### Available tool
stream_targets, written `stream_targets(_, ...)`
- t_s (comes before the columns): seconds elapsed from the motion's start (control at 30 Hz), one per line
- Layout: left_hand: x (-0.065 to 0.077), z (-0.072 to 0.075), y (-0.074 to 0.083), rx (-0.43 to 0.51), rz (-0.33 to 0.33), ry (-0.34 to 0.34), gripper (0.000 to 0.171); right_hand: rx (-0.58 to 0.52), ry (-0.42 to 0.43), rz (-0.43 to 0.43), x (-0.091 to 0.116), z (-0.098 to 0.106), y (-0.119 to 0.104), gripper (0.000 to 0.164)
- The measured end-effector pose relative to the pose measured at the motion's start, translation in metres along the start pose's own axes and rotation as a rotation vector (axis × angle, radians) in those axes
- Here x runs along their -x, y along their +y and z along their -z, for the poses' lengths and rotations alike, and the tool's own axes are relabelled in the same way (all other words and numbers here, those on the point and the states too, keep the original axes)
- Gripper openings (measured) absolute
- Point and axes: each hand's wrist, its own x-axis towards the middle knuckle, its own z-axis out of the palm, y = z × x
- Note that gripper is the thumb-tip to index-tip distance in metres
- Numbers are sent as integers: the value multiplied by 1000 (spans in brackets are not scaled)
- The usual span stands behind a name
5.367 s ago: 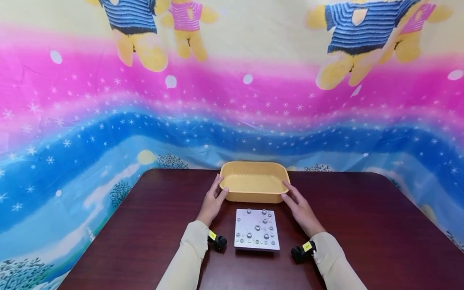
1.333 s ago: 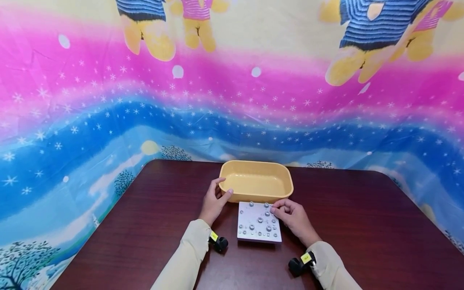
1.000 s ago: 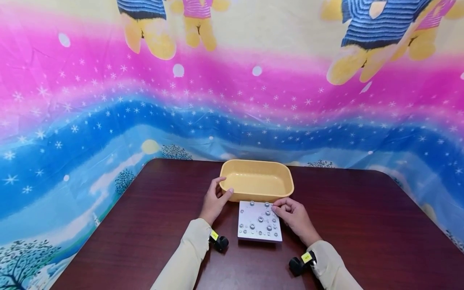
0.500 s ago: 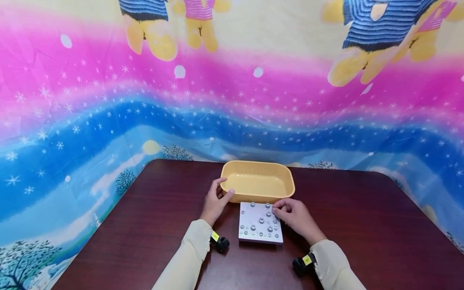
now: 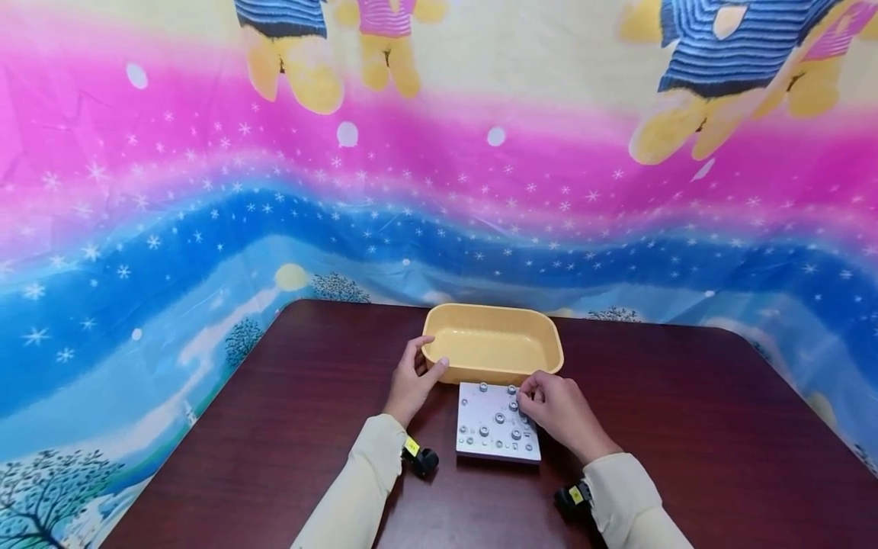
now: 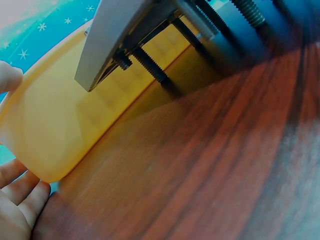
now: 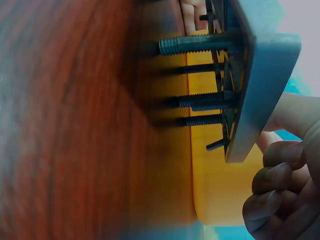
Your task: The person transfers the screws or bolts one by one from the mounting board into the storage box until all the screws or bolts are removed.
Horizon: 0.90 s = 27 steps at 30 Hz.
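Where bolts poke thru, sq. plate looks silver.

A cloth-backed tabletop recording spot; whether home or workplace cannot be told. Beyond the fingers hangs a backdrop printed with cartoon figures and snowflakes; below them spreads a dark wood-grain table; behind them sit 2 black wrist cameras.

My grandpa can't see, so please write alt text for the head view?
A person's curled right hand is at the far right corner of a bolt-studded silver plate; the left hand holds the left end of a yellow tub beyond it. Below is a dark red table, behind it a snowflake cloth.
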Motion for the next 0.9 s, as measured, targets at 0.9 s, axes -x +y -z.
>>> stream_targets(0.9,-5,-2,-3,10,-10,13,55,164,-22,98,0,11,2,4)
